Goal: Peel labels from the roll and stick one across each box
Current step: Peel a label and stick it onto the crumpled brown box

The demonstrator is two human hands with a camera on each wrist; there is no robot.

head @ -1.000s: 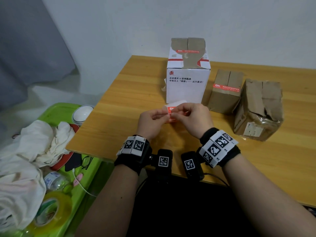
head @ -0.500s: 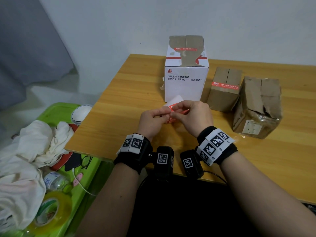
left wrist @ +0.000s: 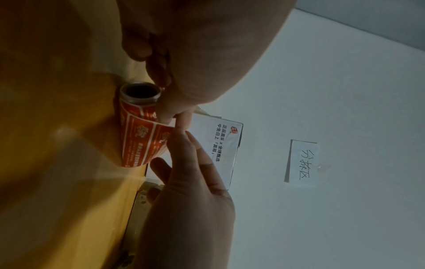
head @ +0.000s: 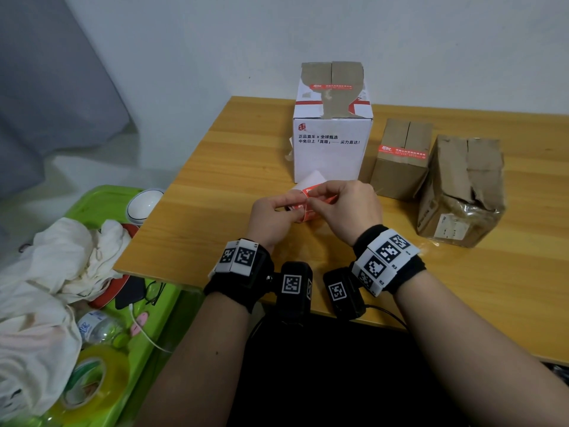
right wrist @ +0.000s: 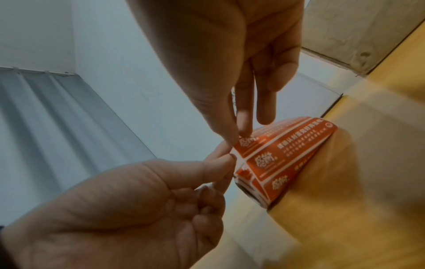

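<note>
A roll of orange-red labels (head: 308, 211) is held just above the wooden table (head: 215, 195), in front of the white box (head: 332, 149). My left hand (head: 298, 208) grips the roll (left wrist: 138, 142) and pinches its backing (right wrist: 239, 160). My right hand (head: 314, 198) pinches the corner of one label (right wrist: 247, 145) between thumb and forefinger, its other fingers straight. A white backing tail (head: 312, 180) sticks up behind. The white box and the small brown box (head: 397, 177) each carry a red label across the top. The crumpled brown box (head: 462, 192) stands at the right.
A green bin (head: 92, 204) left of the table holds white cloths (head: 61, 260), a yellow tape roll (head: 92, 380), a bottle and a white bowl (head: 144, 204). The table's front edge runs under my wrists. A paper note (left wrist: 303, 163) hangs on the wall.
Both hands have stayed at the roll in front of the white box. The white backing tail has tipped up a little, and my right fingertips have closed on the label's corner.
</note>
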